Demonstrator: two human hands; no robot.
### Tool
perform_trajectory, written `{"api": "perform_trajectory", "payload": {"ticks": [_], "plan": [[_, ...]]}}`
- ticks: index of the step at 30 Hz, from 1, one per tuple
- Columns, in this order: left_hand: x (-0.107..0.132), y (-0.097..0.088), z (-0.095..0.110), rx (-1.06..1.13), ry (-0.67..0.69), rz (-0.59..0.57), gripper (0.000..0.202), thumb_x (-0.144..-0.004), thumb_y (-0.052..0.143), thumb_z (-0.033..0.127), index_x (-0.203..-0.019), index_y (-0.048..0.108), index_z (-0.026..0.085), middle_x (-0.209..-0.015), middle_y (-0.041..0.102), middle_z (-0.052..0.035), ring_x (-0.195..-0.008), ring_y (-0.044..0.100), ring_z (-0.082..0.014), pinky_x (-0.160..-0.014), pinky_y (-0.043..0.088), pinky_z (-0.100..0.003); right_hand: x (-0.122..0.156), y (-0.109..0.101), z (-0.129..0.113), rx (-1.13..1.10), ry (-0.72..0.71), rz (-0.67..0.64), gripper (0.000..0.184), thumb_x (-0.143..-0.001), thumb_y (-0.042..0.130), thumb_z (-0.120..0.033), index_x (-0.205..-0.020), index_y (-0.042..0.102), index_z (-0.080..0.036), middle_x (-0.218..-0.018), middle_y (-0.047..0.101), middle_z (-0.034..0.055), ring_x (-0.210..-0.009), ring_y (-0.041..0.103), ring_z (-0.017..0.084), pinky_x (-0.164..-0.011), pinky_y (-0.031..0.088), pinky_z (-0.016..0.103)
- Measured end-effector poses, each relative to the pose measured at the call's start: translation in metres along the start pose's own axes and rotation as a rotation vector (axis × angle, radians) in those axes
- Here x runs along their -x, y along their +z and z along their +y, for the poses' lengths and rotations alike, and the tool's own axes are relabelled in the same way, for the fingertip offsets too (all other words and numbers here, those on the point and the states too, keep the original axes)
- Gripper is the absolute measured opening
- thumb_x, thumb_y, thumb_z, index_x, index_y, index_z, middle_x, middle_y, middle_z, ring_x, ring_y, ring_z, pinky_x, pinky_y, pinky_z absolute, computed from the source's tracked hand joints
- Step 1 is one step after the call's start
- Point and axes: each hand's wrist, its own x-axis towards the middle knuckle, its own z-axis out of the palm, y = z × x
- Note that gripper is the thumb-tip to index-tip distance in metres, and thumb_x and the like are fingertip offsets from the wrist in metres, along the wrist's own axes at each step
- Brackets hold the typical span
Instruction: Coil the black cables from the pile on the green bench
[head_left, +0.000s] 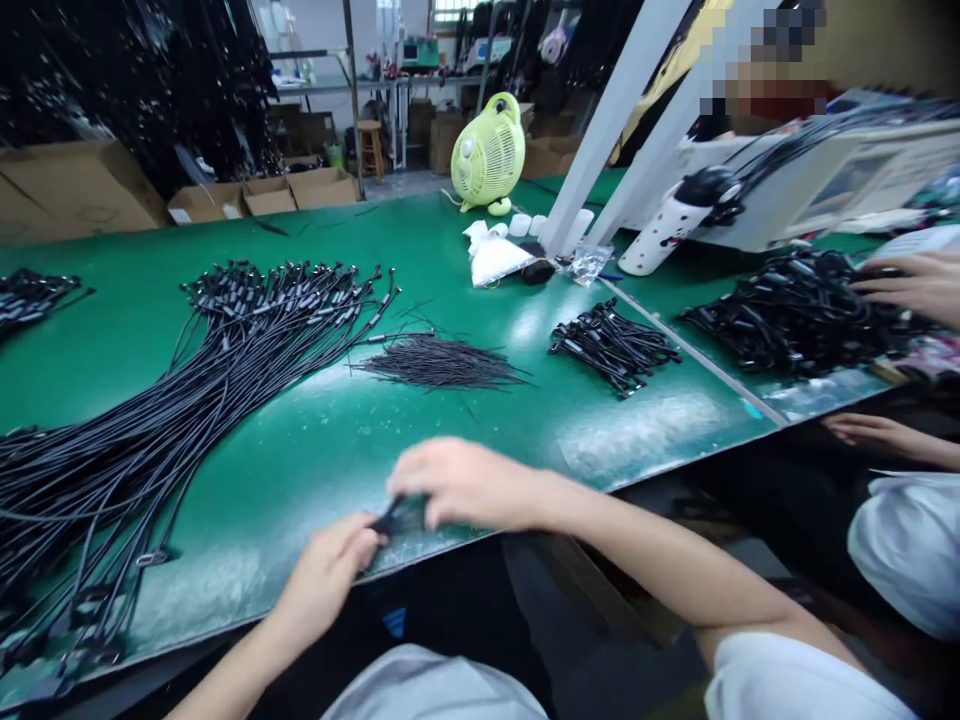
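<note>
My left hand (330, 570) and my right hand (461, 482) meet at the near edge of the green table (300, 440). Both are closed on a small black cable piece (401, 515) held between them, just above the table surface. A big fan of long black cables (195, 380) with connectors at the far ends spreads out to the left of my hands. A loose pile of thin black ties (442, 363) lies beyond my hands, and a bundle of short black cables (611, 345) lies further right.
Another person's hands (911, 285) rest on a heap of black cables (795, 310) at the right. A yellow-green fan (489, 152), a white bag (495, 258) and a white spotted bottle (667, 232) stand at the back. Cardboard boxes (262, 195) sit behind the table.
</note>
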Motion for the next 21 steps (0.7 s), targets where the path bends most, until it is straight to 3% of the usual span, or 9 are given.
{"api": "perform_trajectory", "payload": {"ticks": [2, 4, 6, 9, 13, 15, 17, 19, 21], "plan": [[-0.009, -0.007, -0.010, 0.094, -0.020, 0.188, 0.036, -0.092, 0.045, 0.048, -0.084, 0.061, 0.017, -0.061, 0.047, 0.0021, -0.060, 0.045, -0.0151, -0.062, 0.035, -0.027, -0.007, -0.008, 0.055, 0.094, 0.336, 0.180, 0.037, -0.102, 0.029, -0.027, -0.112, 0.064, -0.021, -0.099, 0.063, 0.0068, -0.089, 0.055, 0.017, -0.081, 0.042, 0.032], [-0.014, -0.009, -0.018, 0.158, -0.030, 0.287, 0.035, -0.091, 0.047, 0.049, -0.084, 0.061, 0.017, -0.061, 0.047, 0.0024, -0.061, 0.045, -0.0150, -0.065, 0.036, -0.027, -0.011, -0.006, 0.104, 0.226, 0.583, 0.234, 0.032, -0.099, 0.037, -0.024, -0.105, 0.067, -0.016, -0.099, 0.062, 0.0104, -0.088, 0.054, 0.019, -0.080, 0.042, 0.033], [-0.015, -0.009, -0.023, 0.205, -0.037, 0.310, 0.035, -0.091, 0.049, 0.049, -0.084, 0.061, 0.017, -0.062, 0.048, 0.0021, -0.062, 0.046, -0.0147, -0.066, 0.037, -0.028, -0.011, 0.002, 0.134, 0.295, 0.658, 0.213, 0.025, -0.095, 0.046, -0.022, -0.095, 0.069, -0.013, -0.096, 0.062, 0.0120, -0.085, 0.053, 0.020, -0.078, 0.041, 0.033], [-0.013, -0.007, -0.025, 0.349, -0.041, 0.326, 0.036, -0.089, 0.054, 0.051, -0.085, 0.061, 0.016, -0.061, 0.047, 0.0022, -0.060, 0.044, -0.0131, -0.063, 0.036, -0.027, -0.007, 0.005, 0.143, 0.337, 0.668, 0.233, 0.024, -0.094, 0.046, -0.021, -0.090, 0.068, -0.012, -0.095, 0.062, 0.0129, -0.083, 0.051, 0.020, -0.075, 0.040, 0.033], [-0.015, -0.001, -0.017, 0.681, -0.065, 0.323, 0.036, -0.084, 0.063, 0.051, -0.083, 0.059, 0.014, -0.059, 0.042, 0.0039, -0.054, 0.038, -0.0092, -0.054, 0.031, -0.023, -0.005, -0.011, 0.109, 0.379, 0.720, 0.454, 0.026, -0.095, 0.044, -0.023, -0.090, 0.067, -0.014, -0.093, 0.061, 0.0128, -0.084, 0.052, 0.022, -0.076, 0.040, 0.035], [-0.017, 0.006, -0.007, 0.819, -0.088, 0.287, 0.036, -0.082, 0.066, 0.049, -0.088, 0.060, 0.013, -0.059, 0.039, 0.0051, -0.052, 0.035, -0.0076, -0.051, 0.028, -0.022, -0.007, -0.011, 0.077, 0.230, 0.683, 0.574, 0.023, -0.095, 0.046, -0.024, -0.090, 0.067, -0.015, -0.090, 0.062, 0.0100, -0.084, 0.055, 0.020, -0.078, 0.043, 0.034], [-0.017, 0.013, 0.005, 0.899, -0.093, 0.242, 0.039, -0.082, 0.067, 0.047, -0.102, 0.060, 0.014, -0.058, 0.037, 0.0066, -0.050, 0.033, -0.0070, -0.049, 0.027, -0.021, -0.010, 0.002, 0.034, -0.054, 0.598, 0.552, 0.019, -0.094, 0.050, -0.024, -0.088, 0.067, -0.017, -0.087, 0.064, 0.0064, -0.083, 0.058, 0.017, -0.078, 0.045, 0.031], [-0.017, 0.019, 0.013, 0.931, -0.065, 0.208, 0.044, -0.084, 0.065, 0.043, -0.116, 0.056, 0.015, -0.057, 0.036, 0.0078, -0.049, 0.031, -0.0071, -0.049, 0.027, -0.021, -0.012, 0.021, -0.011, -0.331, 0.520, 0.430, 0.015, -0.092, 0.054, -0.024, -0.086, 0.067, -0.019, -0.084, 0.065, 0.0035, -0.080, 0.060, 0.015, -0.076, 0.047, 0.028], [-0.015, 0.021, 0.014, 0.924, -0.034, 0.182, 0.043, -0.086, 0.063, 0.042, -0.118, 0.057, 0.015, -0.059, 0.038, 0.0068, -0.050, 0.032, -0.0076, -0.051, 0.029, -0.021, -0.010, 0.037, -0.051, -0.460, 0.482, 0.358, 0.015, -0.093, 0.054, -0.023, -0.086, 0.066, -0.019, -0.083, 0.065, 0.0032, -0.078, 0.061, 0.014, -0.073, 0.048, 0.026]]}}
